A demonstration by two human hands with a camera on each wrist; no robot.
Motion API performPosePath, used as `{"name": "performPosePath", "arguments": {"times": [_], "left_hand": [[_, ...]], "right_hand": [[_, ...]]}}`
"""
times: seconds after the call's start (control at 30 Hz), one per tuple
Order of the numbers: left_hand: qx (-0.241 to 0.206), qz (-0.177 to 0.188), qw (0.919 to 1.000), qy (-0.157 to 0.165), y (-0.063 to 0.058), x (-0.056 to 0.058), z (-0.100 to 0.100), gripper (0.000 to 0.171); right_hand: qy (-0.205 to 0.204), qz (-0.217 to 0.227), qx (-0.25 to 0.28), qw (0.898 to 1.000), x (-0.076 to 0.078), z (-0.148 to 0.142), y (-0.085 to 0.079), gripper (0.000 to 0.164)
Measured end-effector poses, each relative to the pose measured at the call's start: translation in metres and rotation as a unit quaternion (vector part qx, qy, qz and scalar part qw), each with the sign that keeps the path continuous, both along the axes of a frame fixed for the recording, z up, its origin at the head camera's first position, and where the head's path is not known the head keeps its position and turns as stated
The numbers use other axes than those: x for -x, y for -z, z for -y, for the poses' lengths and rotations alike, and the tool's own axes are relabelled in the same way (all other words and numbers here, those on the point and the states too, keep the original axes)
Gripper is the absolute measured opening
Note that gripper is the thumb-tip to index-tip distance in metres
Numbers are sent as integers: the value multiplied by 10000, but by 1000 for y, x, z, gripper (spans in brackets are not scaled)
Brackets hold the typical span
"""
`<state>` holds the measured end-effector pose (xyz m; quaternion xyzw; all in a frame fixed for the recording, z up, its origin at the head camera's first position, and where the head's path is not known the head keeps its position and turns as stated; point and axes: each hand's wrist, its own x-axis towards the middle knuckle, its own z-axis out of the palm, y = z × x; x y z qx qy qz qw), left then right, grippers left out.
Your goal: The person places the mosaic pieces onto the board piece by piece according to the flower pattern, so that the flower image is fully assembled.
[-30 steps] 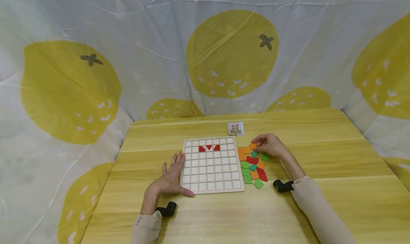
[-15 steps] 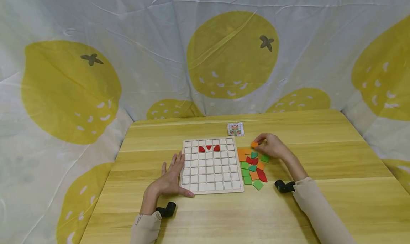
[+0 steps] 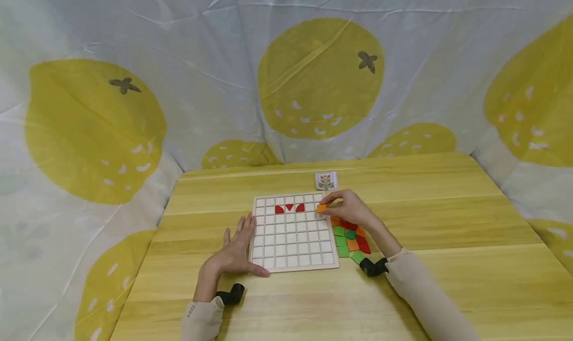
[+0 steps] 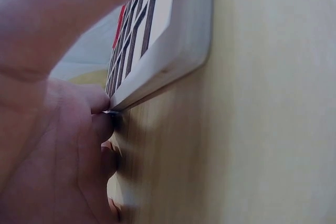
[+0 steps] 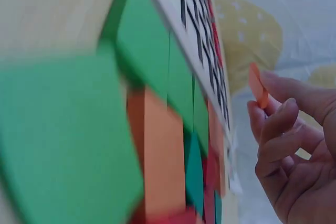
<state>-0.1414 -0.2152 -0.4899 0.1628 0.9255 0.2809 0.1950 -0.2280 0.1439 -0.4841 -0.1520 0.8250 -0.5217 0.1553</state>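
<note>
My right hand (image 3: 350, 209) pinches an orange square tile (image 3: 321, 208) between thumb and fingertips, over the upper right part of the wooden grid board (image 3: 291, 270). In the right wrist view the same orange tile (image 5: 257, 84) stands tilted in the grip, raised off the table. My left hand (image 3: 235, 254) lies spread at the board's left side, its fingers along the edge and its thumb at the front left corner. Near the board's top, a red triangle (image 3: 289, 207) sits between two red rounded pieces (image 3: 300, 208) in the cells.
Right of the board lies a cluster of loose pieces, among them green squares (image 3: 342, 251), orange squares (image 3: 352, 245), a red leaf-shaped piece (image 3: 363, 244) and teal pieces (image 3: 350, 235). A small printed pattern card (image 3: 326, 180) lies behind the board. A lemon-print cloth (image 3: 322, 77) hangs behind the table.
My right hand has lifted the orange tile from the loose pieces and carried it left over the board. The left hand has stayed at the board's edge.
</note>
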Motion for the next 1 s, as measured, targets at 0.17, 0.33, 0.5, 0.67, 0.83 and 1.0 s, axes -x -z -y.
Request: {"name": "performPosePath", "arguments": {"times": [0.17, 0.33, 0.5, 0.67, 0.83, 1.0], "left_hand": [[-55, 9, 10000, 16, 1, 0, 1, 150], [-81, -32, 10000, 24, 0, 0, 1, 151], [-121, -17, 9999, 33, 0, 0, 0, 151], [-109, 55, 9999, 6, -1, 0, -1, 151], [-57, 40, 10000, -7, -1, 0, -1, 150], [-93, 39, 9999, -20, -2, 0, -1, 150]], "right_hand": [[-111, -92, -310, 9994, 0, 32, 0, 20], [-130, -411, -954, 9945, -2, 56, -5, 16], [-30, -699, -1233, 9899, -2, 66, -1, 13], [232, -673, -1268, 9894, -1, 65, 1, 15], [348, -456, -1042, 9929, 0, 60, 5, 15], [346, -333, -780, 9958, 1, 59, 7, 14]]}}
